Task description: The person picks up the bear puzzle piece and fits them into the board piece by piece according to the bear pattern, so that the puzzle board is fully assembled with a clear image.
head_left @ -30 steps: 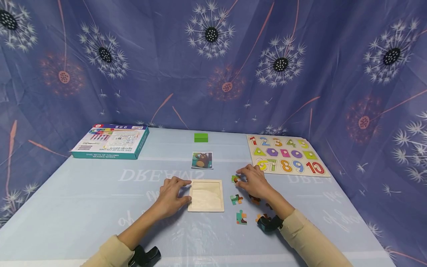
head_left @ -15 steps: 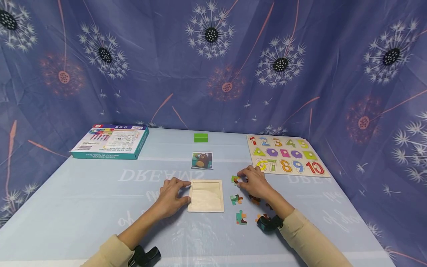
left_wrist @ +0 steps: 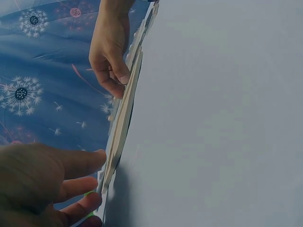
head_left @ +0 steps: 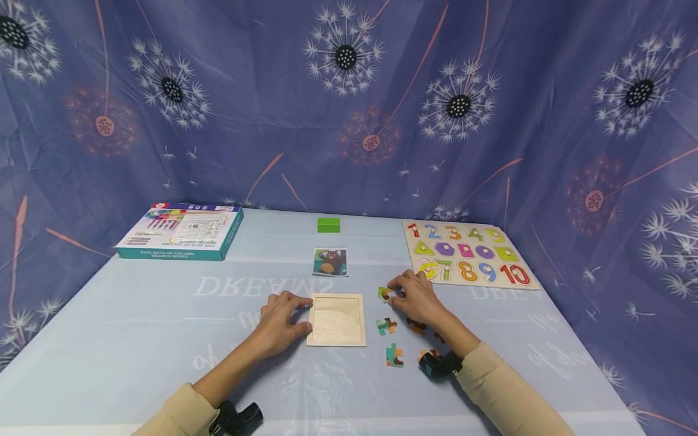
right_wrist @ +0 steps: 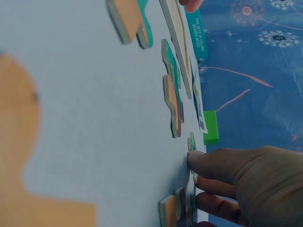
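A shallow square wooden tray (head_left: 338, 321) with a raised rim lies in the middle of the table. My left hand (head_left: 277, 324) touches its left edge with thumb and index finger, spread apart along the side. To the right of the tray, my right hand (head_left: 418, 298) pinches a green and brown jigsaw piece (head_left: 383, 293) between thumb and fingers, low at the tabletop. Nearer me lie a teal and brown jigsaw piece (head_left: 386, 326) and another teal piece (head_left: 394, 356). Under my right wrist are several brown and orange pieces (head_left: 417, 326), partly hidden.
Behind the tray lie a bear picture card (head_left: 330, 262) and a green block (head_left: 328, 225). A wooden number board (head_left: 463, 290) is at the back right, close to my right hand. A boxed bead set (head_left: 174, 233) sits at the back left. A dandelion-print curtain (head_left: 349, 157) hangs behind.
The fingers of my right hand have shifted very slightly at the green and brown jigsaw piece. My left hand and the tray stay practically where they were.
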`<action>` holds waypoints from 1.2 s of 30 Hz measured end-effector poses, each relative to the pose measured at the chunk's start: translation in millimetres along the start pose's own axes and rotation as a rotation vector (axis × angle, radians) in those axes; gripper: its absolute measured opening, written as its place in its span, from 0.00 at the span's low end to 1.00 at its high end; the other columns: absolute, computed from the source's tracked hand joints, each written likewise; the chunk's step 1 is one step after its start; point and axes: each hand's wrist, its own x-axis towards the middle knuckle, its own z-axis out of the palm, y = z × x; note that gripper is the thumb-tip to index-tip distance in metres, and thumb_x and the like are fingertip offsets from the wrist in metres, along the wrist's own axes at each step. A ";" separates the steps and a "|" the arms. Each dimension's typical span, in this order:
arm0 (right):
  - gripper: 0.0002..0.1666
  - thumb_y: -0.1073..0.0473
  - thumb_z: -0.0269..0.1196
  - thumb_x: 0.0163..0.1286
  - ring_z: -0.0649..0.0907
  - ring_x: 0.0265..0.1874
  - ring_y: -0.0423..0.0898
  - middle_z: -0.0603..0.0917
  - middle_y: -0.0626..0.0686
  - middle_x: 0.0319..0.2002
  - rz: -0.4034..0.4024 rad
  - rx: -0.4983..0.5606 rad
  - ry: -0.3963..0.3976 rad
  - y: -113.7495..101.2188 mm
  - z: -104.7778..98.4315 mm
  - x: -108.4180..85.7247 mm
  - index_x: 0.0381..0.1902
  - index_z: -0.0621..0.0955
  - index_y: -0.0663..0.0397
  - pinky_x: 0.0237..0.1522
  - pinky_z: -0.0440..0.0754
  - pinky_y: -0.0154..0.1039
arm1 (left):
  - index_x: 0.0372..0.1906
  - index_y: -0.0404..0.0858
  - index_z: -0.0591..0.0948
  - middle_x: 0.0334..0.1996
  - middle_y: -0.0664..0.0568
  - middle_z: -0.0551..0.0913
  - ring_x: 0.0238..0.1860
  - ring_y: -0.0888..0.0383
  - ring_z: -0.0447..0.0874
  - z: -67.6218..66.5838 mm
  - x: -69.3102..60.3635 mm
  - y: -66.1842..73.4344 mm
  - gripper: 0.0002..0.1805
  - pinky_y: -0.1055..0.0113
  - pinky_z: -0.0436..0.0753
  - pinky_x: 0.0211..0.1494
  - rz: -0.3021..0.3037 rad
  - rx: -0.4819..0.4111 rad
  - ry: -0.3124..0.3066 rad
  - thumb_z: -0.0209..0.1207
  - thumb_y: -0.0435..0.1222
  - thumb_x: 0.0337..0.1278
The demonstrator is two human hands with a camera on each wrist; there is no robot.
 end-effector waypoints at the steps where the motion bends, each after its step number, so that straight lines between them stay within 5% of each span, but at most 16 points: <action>1: 0.18 0.54 0.68 0.56 0.69 0.39 0.47 0.78 0.49 0.40 0.000 0.000 0.001 0.2 0.0 0.0 0.44 0.83 0.51 0.43 0.63 0.43 | 0.53 0.39 0.79 0.44 0.47 0.75 0.47 0.52 0.63 0.3 0.1 -0.5 0.24 0.49 0.57 0.52 -0.001 0.001 -0.002 0.66 0.34 0.46; 36: 0.15 0.54 0.67 0.56 0.70 0.40 0.48 0.78 0.49 0.40 -0.011 -0.022 0.016 0.1 1.6 -1.9 0.42 0.83 0.50 0.44 0.65 0.44 | 0.48 0.41 0.82 0.45 0.51 0.78 0.49 0.51 0.67 6.9 2.1 0.7 0.20 0.52 0.59 0.50 0.050 0.100 0.007 0.68 0.35 0.43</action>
